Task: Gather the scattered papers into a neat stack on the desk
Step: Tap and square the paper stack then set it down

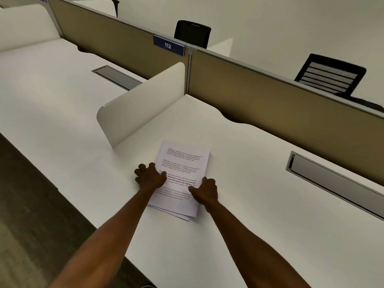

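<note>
A pile of printed white papers (182, 163) lies on the white desk (249, 204), its lower sheets fanned slightly out at the near corner. My left hand (150, 177) grips the pile's left edge, thumb on top of the page and fingers curled at the side. On the right edge, my right hand (205, 192) holds the pile the same way, with its thumb over the printed text. Both forearms reach in from the bottom of the view.
A low white divider (141, 104) stands just left of the papers. A tan partition (280, 104) with a "112" label (168, 45) runs along the back. A metal cable tray (332, 181) is set in the desk at right. Black chairs (330, 75) stand beyond.
</note>
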